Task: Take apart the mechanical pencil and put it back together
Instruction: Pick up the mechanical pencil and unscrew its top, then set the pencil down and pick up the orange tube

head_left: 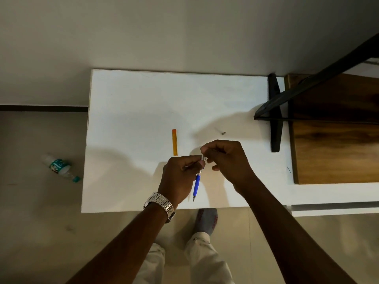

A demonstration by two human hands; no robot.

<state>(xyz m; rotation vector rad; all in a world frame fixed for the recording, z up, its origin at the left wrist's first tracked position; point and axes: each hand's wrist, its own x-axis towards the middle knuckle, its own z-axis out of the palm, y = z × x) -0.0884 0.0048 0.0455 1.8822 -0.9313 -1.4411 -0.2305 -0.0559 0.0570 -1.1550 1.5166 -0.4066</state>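
White table bears one orange strip; left hand clamps one blue pencil, right hand pinches its cap end.

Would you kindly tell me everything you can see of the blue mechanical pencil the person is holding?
The mechanical pencil has a blue body that looks like plastic, a paler, seemingly clear section above it, and a dark pointed tip aimed toward the person. It hangs nearly upright in the picture, slightly tilted, above the near edge of the white table. The left hand grips its upper part; the right hand pinches at a small silvery top end. Whether that cap is on or off cannot be told.
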